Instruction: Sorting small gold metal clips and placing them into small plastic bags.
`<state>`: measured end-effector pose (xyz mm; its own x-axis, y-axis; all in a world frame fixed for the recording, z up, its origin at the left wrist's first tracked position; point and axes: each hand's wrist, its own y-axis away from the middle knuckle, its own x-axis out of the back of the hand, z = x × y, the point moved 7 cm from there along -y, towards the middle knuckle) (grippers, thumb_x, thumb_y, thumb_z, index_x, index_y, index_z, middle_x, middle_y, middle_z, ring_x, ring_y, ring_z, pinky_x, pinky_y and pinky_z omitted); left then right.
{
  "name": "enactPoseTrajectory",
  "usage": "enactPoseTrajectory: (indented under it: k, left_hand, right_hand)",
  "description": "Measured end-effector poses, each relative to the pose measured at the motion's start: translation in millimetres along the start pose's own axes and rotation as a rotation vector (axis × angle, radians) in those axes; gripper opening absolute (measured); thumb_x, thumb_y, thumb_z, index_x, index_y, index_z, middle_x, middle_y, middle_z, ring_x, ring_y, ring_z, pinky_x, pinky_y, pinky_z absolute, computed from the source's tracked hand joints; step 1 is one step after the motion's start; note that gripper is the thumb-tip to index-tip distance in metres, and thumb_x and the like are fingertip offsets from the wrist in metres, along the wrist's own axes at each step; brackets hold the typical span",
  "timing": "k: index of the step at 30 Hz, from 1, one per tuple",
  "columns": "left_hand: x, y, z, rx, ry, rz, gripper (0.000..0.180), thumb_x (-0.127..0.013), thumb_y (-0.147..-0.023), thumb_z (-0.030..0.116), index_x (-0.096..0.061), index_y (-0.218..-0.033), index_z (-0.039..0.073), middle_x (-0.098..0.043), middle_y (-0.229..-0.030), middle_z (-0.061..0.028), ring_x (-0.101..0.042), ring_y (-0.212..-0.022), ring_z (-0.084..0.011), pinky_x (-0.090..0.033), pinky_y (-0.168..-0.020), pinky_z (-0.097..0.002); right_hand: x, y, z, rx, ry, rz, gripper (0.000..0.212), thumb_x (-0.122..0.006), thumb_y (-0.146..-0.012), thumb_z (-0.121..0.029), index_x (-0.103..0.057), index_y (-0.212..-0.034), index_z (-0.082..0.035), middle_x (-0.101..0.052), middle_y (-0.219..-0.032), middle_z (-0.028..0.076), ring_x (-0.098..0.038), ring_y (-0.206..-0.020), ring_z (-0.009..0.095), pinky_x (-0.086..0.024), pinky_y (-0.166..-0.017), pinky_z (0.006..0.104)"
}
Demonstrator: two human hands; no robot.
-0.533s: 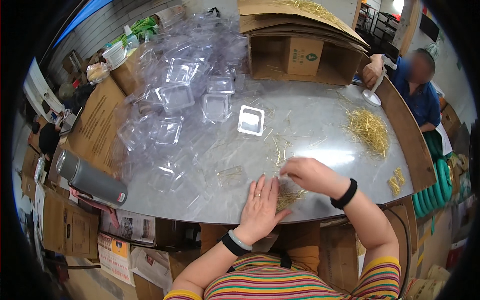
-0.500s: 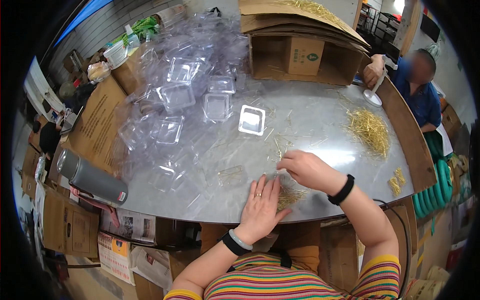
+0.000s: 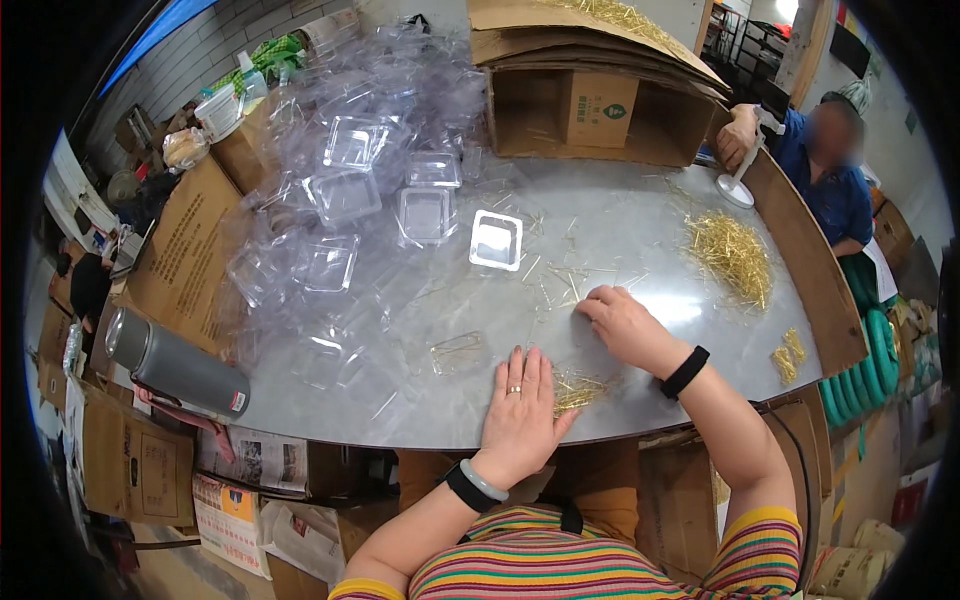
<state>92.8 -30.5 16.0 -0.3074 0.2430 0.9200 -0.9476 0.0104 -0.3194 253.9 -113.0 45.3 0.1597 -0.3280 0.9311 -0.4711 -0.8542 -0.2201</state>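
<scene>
Palm down at the table's front edge, my left hand (image 3: 520, 415) has its fingers stretched out, close beside a small pile of thin gold-coloured metal pins (image 3: 577, 390). Further right and forward, my right hand (image 3: 632, 330) hovers over or rests on the tabletop with its fingers bent together. Its fingertips reach loose pins (image 3: 572, 285) scattered on the grey table; whatever is between them is too small to make out. A clear plastic box (image 3: 457, 352) with several pins inside lies to the left of my left hand.
Many clear plastic boxes (image 3: 345, 195) heap up at left. A white-rimmed tray (image 3: 496, 240) sits mid-table. Right are a large gold pin pile (image 3: 730, 258) and small bundles (image 3: 788, 357). A grey bottle (image 3: 175, 362), a cardboard box (image 3: 650, 120) and another person's hand (image 3: 737, 137) border the table.
My right hand has moved right and slightly away from me, off the spot beside my left fingertips. My left hand stays flat, its fingers now closer together. The view has shifted slightly.
</scene>
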Motion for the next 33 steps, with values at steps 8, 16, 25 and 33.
enactPoseTrajectory:
  k: [8,16,25,33]
  left_hand:
    - [0.8,0.6,1.6,-0.03,0.056,-0.009,0.075,-0.062,-0.094,0.04,-0.037,-0.144,-0.01,-0.042,-0.141,-0.026,-0.036,-0.138,-0.0447,-0.025,-0.118,-0.0554]
    - [5.6,2.5,-0.4,-0.027,0.163,0.091,0.081,-0.071,-0.09,0.033,-0.032,-0.149,-0.007,-0.042,-0.143,-0.0227,-0.037,-0.139,-0.04,-0.027,-0.119,-0.0521]
    - [2.9,5.1,1.9,-0.104,0.176,0.021,0.062,-0.067,-0.092,0.028,-0.046,-0.144,0.0,-0.049,-0.141,-0.0164,-0.04,-0.139,-0.037,-0.028,-0.118,-0.0526]
    - [9.1,8.3,1.1,-0.209,0.311,-0.001,0.06,-0.068,-0.092,0.021,-0.047,-0.144,0.002,-0.05,-0.143,-0.0167,-0.046,-0.135,-0.0347,-0.032,-0.117,-0.0505]
  right_hand:
    - [-0.4,-10.4,-61.2,0.366,0.143,0.055,0.038,-0.061,-0.081,-0.005,-0.063,-0.119,-0.006,-0.06,-0.121,0.011,-0.058,-0.108,0.031,-0.05,-0.094,0.0395]
    - [-10.6,38.5,-65.3,0.229,0.031,-0.146,0.042,-0.062,-0.083,-0.008,-0.062,-0.124,-0.007,-0.061,-0.117,0.009,-0.058,-0.108,0.029,-0.05,-0.095,0.0365]
    - [21.1,96.9,-57.7,-0.13,-0.03,0.055,0.039,-0.072,-0.085,-0.013,-0.063,-0.122,-0.008,-0.061,-0.121,0.012,-0.057,-0.109,0.034,-0.049,-0.093,0.0436]
    - [-5.1,112.5,-75.5,-0.231,-0.25,0.379,0.037,-0.066,-0.084,0.003,-0.064,-0.12,-0.004,-0.063,-0.115,0.014,-0.059,-0.103,0.034,-0.051,-0.088,0.0409]
